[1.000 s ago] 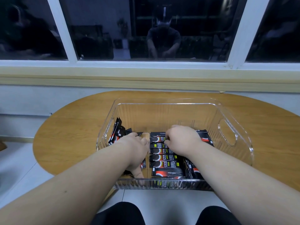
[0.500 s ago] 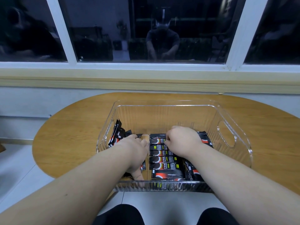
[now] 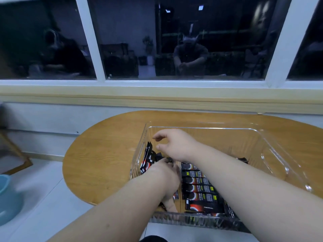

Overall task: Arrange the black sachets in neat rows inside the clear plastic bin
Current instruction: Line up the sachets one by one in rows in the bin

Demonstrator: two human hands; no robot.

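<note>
The clear plastic bin (image 3: 262, 137) stands on the wooden table (image 3: 104, 154). A neat row of black sachets (image 3: 199, 189) lies flat in its near middle. Several loose black sachets (image 3: 147, 159) lean against the left wall. My left hand (image 3: 166, 175) is down in the bin's near left part, spanning a bunch of sachets between its fingers and thumb; most of them are hidden under it. My right hand (image 3: 174, 145) hovers above the loose sachets, its fingers loosely curled and holding nothing.
The bin's far half and right side show bare floor, with one sachet end (image 3: 242, 160) by my right forearm. A blue basin (image 3: 7, 198) stands on the floor at the left. The wall and window sill (image 3: 157, 91) run behind the table.
My right hand has lifted off the middle row and moved up and left over the loose sachets. The left hand stays low in the bin. The view has swung to the left.
</note>
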